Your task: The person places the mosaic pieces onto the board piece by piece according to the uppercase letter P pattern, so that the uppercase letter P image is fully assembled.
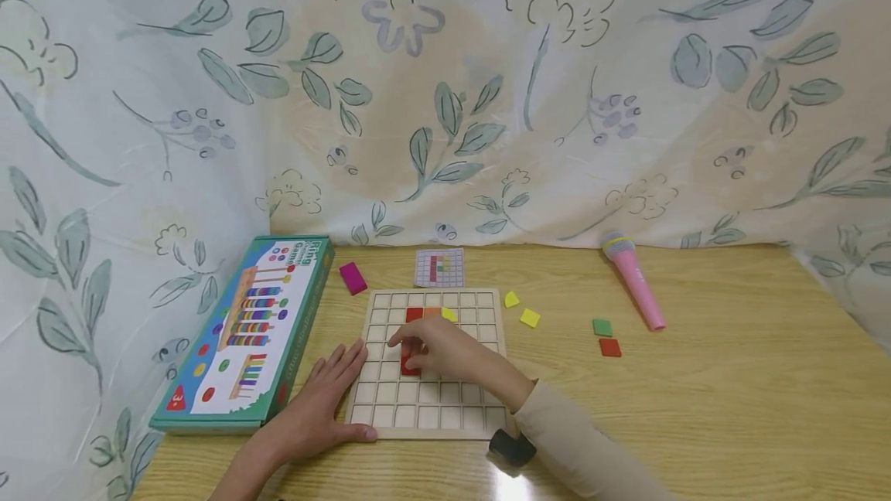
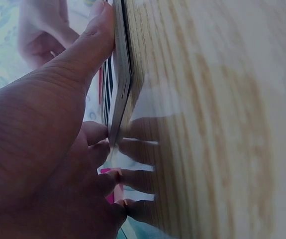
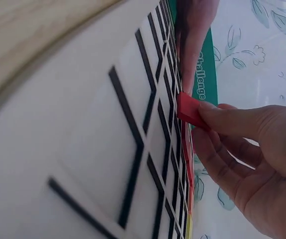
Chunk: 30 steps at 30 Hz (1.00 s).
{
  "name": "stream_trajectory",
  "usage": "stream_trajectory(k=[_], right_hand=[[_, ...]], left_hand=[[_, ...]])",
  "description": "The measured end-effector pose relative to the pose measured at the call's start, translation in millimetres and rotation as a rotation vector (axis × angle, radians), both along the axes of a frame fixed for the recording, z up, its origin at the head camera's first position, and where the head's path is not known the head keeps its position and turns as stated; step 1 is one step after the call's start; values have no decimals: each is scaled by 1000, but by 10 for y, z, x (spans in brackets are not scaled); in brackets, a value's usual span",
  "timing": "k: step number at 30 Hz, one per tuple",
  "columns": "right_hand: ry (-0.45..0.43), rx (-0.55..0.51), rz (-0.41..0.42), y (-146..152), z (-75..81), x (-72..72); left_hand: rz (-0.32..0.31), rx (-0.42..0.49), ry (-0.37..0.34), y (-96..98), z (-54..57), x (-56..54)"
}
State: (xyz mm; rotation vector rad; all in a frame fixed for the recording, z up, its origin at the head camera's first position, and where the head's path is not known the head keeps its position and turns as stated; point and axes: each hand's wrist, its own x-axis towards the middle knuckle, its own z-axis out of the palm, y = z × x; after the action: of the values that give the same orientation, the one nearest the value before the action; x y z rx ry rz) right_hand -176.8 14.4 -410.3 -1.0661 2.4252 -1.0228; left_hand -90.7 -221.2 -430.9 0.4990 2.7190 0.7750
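**Red tile (image 3: pixel 191 110) at the grid board (image 1: pixel 428 434)**

Your right hand (image 1: pixel 448 346) pinches the red tile between thumb and fingers, left of the board's middle; whether it touches is unclear; your left hand (image 1: pixel 316 412), fingers straight and apart, touches the board's left edge.

Floral cloth (image 1: pixel 445 60) behind a wood-grain worktop (image 1: pixel 731 408)
Grey-green leaves and outlined flowers pattern the pale cloth, which meets the worktop's far edge and turns at its far-right corner; a white glare (image 1: pixel 511 487) lies toward the near side.
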Motion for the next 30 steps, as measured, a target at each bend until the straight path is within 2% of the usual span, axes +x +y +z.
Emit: stream_trajectory(k=[2, 14, 20, 25, 30], right_hand=[[-13, 6, -13, -17, -13, 9], [33, 67, -38, -68, -84, 29], [39, 71, -34, -32, -65, 47], [46, 15, -35, 129, 20, 57], [91, -6, -84, 446, 97, 48]], left_hand=[[4, -8, -9, 1, -1, -3], [-1, 6, -9, -2, 15, -5], [13, -10, -26, 6, -8, -7], [10, -16, -18, 7, 6, -13], [0, -8, -17, 7, 14, -14]])
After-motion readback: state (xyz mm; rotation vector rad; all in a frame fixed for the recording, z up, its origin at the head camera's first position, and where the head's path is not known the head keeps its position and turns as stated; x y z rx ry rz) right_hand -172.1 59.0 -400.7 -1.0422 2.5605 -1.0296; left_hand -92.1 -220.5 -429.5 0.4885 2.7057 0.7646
